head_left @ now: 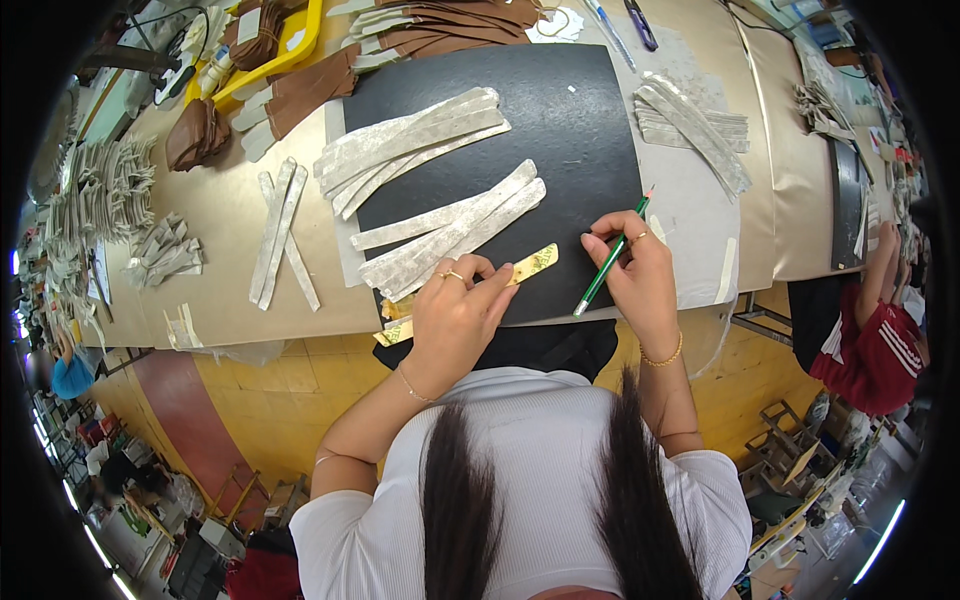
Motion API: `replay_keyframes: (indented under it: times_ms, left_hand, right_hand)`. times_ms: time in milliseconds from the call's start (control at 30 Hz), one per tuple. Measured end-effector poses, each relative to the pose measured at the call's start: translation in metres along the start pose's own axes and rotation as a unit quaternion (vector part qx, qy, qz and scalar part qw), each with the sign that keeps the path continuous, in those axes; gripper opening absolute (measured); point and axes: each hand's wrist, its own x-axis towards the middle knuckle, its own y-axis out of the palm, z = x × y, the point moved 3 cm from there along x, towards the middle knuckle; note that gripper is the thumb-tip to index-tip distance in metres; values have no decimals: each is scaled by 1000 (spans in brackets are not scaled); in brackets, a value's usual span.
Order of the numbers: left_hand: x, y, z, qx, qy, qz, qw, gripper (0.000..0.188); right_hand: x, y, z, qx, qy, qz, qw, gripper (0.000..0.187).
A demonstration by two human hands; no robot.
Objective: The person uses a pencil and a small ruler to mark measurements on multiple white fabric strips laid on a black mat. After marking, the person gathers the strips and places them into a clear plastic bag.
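My left hand (462, 305), fingers bent, grips a narrow yellow printed strip (535, 264) near the front edge of a black mat (590, 150). The strip's middle is hidden under the hand, and its other end shows by the wrist. In my right hand (637, 272) is a green pencil (600, 283), pinched between thumb and fingers, its sharpened tip pointing up and away. Just beyond my left hand lies a loose fan of whitish-grey strips (460, 235). Farther back on the mat rests a thicker bundle of similar strips (415, 145).
More pale strips lie crossed at left (283, 235) and in a stack at right (695, 130). Brown pieces (300, 92) and a yellow tray (312, 35) sit at the far left. Pens (642, 25) lie at the back. A co-worker in a red sleeve (880, 340) is at right.
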Motion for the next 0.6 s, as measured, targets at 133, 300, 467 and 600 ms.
replay_keyframes:
  times_ms: [133,300,467,600]
  left_hand:
    - [-1,0,0,0,1,4,1000,23]
    - [-1,1,0,0,-1,1,1000,21]
    - [0,3,-1,2,-18,-18,1000,18]
    - [0,4,-1,-16,-27,-21,999,18]
  right_hand:
    - [-1,0,-1,38,8,5,999,15]
    - [-3,2,5,126,-8,-26,992,32]
    - [-12,14,23,119,-194,41,973,16]
    - [-18,35,28,120,-152,82,978,8]
